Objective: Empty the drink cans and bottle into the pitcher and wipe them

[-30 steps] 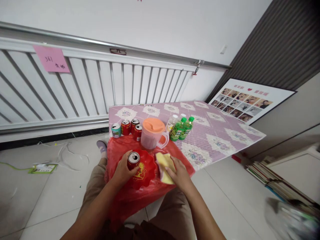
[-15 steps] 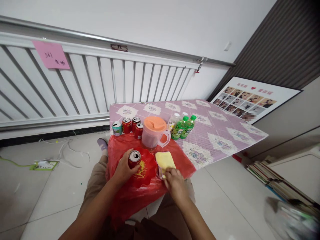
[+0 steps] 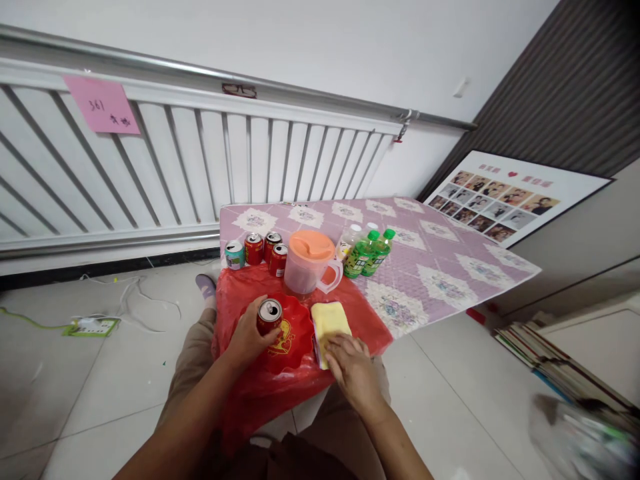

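My left hand (image 3: 249, 341) is wrapped round an opened red soda can (image 3: 269, 317), which is upright over a red scalloped plate (image 3: 295, 347) with a yellow print. My right hand (image 3: 353, 368) lies on a folded yellow cloth (image 3: 330, 320), its fingers fairly flat across the near half. The cloth rests right of the plate on a red plastic sheet (image 3: 367, 327). Beyond the plate stands a clear pitcher (image 3: 300, 275) with an orange lid.
Several cans, including a teal can (image 3: 234, 255), stand left of the pitcher. Green-capped bottles (image 3: 361, 257) are to its right. A floral cloth covers the table (image 3: 395, 253), which meets a white radiator (image 3: 260, 160). Stacked books (image 3: 560, 363) lie at the right.
My right hand has gone from pinching the cloth's near edge to lying flatter on top of it, and the cloth's near part now lies spread. My left hand keeps the can in place.
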`<move>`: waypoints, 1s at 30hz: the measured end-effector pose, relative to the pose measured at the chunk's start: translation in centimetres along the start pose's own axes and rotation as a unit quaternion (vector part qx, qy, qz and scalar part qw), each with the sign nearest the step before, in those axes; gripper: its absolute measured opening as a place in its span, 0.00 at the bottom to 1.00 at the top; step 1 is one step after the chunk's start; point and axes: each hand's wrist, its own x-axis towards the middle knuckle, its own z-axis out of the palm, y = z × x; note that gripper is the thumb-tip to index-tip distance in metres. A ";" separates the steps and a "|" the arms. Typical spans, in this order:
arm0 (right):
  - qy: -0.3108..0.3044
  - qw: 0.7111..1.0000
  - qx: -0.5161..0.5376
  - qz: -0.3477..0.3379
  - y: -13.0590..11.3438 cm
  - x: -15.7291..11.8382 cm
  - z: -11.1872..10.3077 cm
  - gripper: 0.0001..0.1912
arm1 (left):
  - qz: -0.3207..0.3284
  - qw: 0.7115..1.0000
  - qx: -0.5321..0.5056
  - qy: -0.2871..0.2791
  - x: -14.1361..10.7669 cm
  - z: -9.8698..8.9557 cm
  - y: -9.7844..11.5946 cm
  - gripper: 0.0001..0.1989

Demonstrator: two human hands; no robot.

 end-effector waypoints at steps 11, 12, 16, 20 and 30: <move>-0.057 0.996 -0.044 0.044 0.2 3.9 3.4 0.18 | 0.005 1.000 -0.003 0.014 0.1 0.4 -0.6 0.36; -0.036 0.998 -0.019 0.042 0.6 3.8 3.3 0.18 | 0.004 1.000 -0.004 0.012 0.1 0.4 -0.5 0.37; 0.111 0.982 0.119 0.100 3.0 4.7 1.4 0.20 | -0.003 1.000 -0.009 0.007 0.1 0.2 -0.1 0.37; 0.195 0.925 0.255 0.203 4.5 7.6 -1.5 0.25 | -0.004 1.000 -0.009 0.011 0.1 0.1 0.2 0.36; 0.122 0.858 0.468 0.174 3.3 15.2 -1.9 0.28 | 0.012 1.000 -0.001 0.016 0.2 0.5 -0.4 0.36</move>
